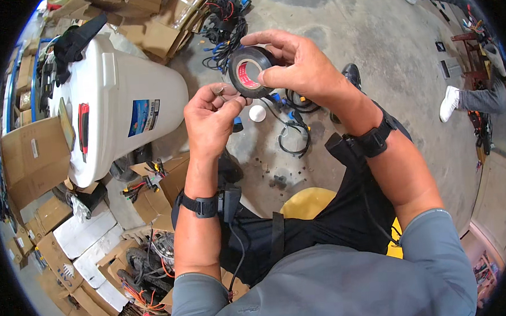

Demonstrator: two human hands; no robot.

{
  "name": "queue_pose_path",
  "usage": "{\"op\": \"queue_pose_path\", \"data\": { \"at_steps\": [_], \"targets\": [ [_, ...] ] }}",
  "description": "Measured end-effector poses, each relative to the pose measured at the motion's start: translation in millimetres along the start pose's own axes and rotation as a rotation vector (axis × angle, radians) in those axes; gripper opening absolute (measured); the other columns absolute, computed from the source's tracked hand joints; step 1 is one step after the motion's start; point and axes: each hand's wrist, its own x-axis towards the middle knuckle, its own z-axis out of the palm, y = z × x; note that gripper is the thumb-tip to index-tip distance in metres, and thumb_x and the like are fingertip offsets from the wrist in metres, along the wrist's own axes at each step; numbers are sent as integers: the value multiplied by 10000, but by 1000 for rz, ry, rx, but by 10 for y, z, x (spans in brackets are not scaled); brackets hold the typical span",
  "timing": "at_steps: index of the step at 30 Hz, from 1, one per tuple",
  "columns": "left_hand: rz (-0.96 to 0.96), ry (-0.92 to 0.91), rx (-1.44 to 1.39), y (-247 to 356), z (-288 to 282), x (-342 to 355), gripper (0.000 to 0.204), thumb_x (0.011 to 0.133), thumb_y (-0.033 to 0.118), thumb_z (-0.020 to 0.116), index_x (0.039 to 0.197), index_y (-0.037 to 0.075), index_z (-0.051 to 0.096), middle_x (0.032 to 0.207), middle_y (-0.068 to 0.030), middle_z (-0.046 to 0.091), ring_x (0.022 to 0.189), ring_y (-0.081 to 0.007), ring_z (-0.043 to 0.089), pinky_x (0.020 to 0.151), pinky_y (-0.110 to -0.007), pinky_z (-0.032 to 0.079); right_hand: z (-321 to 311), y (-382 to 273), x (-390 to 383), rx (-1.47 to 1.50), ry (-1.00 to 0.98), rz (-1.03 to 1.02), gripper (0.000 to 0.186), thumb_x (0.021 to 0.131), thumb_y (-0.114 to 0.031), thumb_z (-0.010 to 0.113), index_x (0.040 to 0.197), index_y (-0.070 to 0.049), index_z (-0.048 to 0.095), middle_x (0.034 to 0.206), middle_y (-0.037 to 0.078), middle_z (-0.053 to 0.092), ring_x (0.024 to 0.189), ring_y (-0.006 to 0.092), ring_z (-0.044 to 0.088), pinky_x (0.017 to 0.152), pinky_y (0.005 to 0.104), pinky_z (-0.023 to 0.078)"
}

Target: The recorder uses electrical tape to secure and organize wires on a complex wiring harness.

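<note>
My right hand [303, 69] grips a roll of black electrical tape [256, 92], thumb on its near face and fingers around the far side. The roll's pale core with a red label faces me. Just left of it and lower, my left hand [212, 114] is closed, thumb and fingertips pressed together beside the roll's edge. A small thin piece shows at those fingertips, too small to name. Below the hands, a round white object [257, 113] lies on the floor, near black cables [295, 138] with blue connectors.
To the left stands a large white plastic bucket [158, 88] with a red-and-black tool [84, 129] on its lid. Cardboard boxes [38, 160] and a bundle of cables [223, 22] lie around. A yellow seat [308, 202] is beneath me. At right, another person's shoe [449, 103] rests on the concrete.
</note>
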Motion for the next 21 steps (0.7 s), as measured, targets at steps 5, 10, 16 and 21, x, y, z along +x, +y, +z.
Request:
{"op": "queue_pose_path", "data": {
  "at_steps": [5,10,16,21],
  "targets": [
    [-43,51,34,23,-12,7,159,815,-43,658,957,-17,590,786,-117,695,482,-90,540,392,-206,384,-7,-28,-14,-142,-23,-10,559,719,-6,626,1275,10,564,1121,96,660,1044,153,621,940,304,492],
    [-31,107,-15,45,-36,23,159,806,-66,661,936,-14,585,782,-127,692,495,-94,542,417,-210,410,-27,-100,-38,-320,-99,-38,538,719,-45,650,1253,-19,587,1103,78,667,1020,130,616,916,285,484],
    [-29,150,-163,8,-90,47,168,800,-82,670,933,-20,587,808,-151,690,526,-97,555,442,-210,432,23,-168,-114,-651,-65,-158,454,700,-69,635,1149,-56,571,912,170,666,844,319,660,773,385,515],
    [-22,160,-193,-17,-89,65,153,828,-70,658,923,42,616,810,-97,684,480,-78,508,408,-182,333,4,-49,-145,-740,-76,-343,466,702,-16,649,1148,-64,523,938,186,659,886,394,635,759,443,506]
  ]
}}
